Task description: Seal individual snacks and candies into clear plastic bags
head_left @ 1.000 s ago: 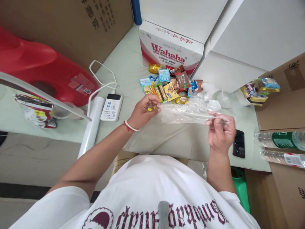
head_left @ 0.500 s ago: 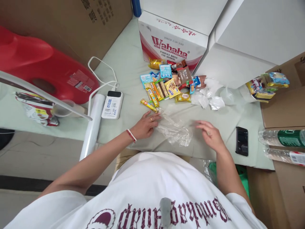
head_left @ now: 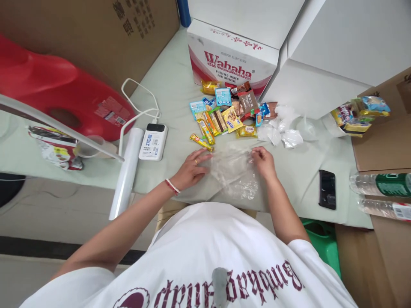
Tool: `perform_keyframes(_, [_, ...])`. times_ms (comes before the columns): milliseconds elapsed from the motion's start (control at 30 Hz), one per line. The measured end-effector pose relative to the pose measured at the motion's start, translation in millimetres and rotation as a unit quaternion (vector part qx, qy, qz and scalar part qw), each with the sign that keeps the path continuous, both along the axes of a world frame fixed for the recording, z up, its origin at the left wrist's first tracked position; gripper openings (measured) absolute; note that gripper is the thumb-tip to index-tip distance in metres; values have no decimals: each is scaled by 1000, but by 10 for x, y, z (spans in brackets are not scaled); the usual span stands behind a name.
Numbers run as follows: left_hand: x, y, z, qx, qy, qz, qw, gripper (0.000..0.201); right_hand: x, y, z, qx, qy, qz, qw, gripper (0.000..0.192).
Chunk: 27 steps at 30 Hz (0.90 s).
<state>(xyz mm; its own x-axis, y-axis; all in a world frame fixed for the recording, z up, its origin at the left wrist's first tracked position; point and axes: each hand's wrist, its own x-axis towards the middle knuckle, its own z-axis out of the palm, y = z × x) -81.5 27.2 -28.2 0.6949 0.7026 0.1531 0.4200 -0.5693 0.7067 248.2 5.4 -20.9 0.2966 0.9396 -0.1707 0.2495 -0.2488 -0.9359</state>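
Right hand (head_left: 263,162) moved inward, grip pinching clear bag (head_left: 234,171), left hand (head_left: 192,169) loosely open.

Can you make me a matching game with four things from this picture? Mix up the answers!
Things:
1. phone
2. plastic bag
3. power bank
4. jug

Clues:
A. mostly white
B. big and red
C. black, lying flat
D. see-through, between the left hand and the right hand

Right pairs: 1-C, 2-D, 3-A, 4-B
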Motion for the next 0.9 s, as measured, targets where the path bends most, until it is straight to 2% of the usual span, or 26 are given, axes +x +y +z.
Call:
perform_keyframes(67, [-67, -11, 16, -12, -27, 43, 999, 10, 163, -73, 58, 0, 39, -68, 997, 31])
perform_keyframes(133, [-41, -47, 44, -42, -56, 114, 991, 13, 261, -152, 108, 10, 43, -109, 993, 32])
perform_keyframes(200, [103, -98, 80, -98, -63, 205, 972, 24, 283, -220, 139, 22, 36, -123, 991, 31])
perform_keyframes(267, [349, -132, 112, -150, -39, 274, 949, 38, 248, -264, 151, 34, 30, -123, 991, 31])
perform_keyframes(333, [639, -117, 122, -156, -13, 295, 942, 39, 186, -284, 155, 43, 30, -121, 991, 32])
perform_keyframes(433, [978, -15, 86, -133, -31, 359, 924, 34, 119, -295, 173, 64, 36, -125, 989, 34])
perform_keyframes(533, [1072, 54, 45, -178, -79, 370, 908, 19, 154, -345, 224, 95, 58, -166, 980, 39])
perform_keyframes(600, [1033, 32, 52, -255, -167, 334, 892, 20, 234, -417, 272, 104, 107, -193, 970, 43])
perform_keyframes(633, [1004, 6, 68, -311, -227, 309, 870, 23, 282, -462, 295, 99, 148, -196, 964, 44])
perform_keyframes(667, [979, -25, 90, -375, -286, 282, 835, 29, 330, -508, 314, 87, 197, -188, 958, 45])
perform_keyframes(733, [967, -85, 145, -508, -365, 248, 740, 43, 406, -593, 331, 51, 305, -151, 939, 44])
perform_keyframes(800, [1018, -125, 198, -613, -376, 235, 653, 54, 444, -650, 310, 17, 399, -107, 910, 41])
perform_keyframes(833, [1064, -139, 219, -655, -362, 218, 626, 58, 449, -666, 286, 7, 437, -91, 895, 39])
perform_keyframes(900, [1176, -162, 247, -708, -336, 157, 601, 65, 448, -678, 221, 3, 497, -74, 864, 34])
